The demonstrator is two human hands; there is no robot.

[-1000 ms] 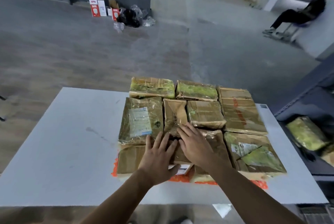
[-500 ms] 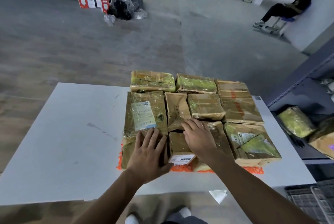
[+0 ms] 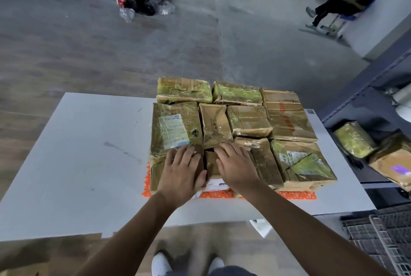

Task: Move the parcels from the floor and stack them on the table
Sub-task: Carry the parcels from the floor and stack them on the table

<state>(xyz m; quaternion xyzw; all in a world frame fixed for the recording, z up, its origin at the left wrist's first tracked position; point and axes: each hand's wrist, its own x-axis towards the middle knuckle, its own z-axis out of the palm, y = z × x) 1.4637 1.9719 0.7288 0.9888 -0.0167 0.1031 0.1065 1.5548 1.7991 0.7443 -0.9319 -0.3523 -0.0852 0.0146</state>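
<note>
I see the parcels packed edge to edge in a block on the right half of the table. They are brown cardboard boxes, most of them bound in crinkled, shiny clear film. Some look yellow-green under the wrap, and many corners are dented or creased. The labelled parcel at the left carries a white printed sticker. An orange mat with a toothed edge shows from under the block at its near and left sides.

My left hand lies flat on the near-left box, fingers straight and a little apart, the tips touching the labelled parcel. My right hand lies flat just beside it on the near middle boxes, fingers straight and fanned slightly. A narrow box shows in the gap between them. Neither hand grips anything.

The table top is smooth, pale grey and lightly scuffed. It stretches wide to the left of the block, with a narrower strip along the near edge. The far row stands at the far edge. Past the right edge a dark metal shelf holds further parcels, with a wire basket below.
</note>
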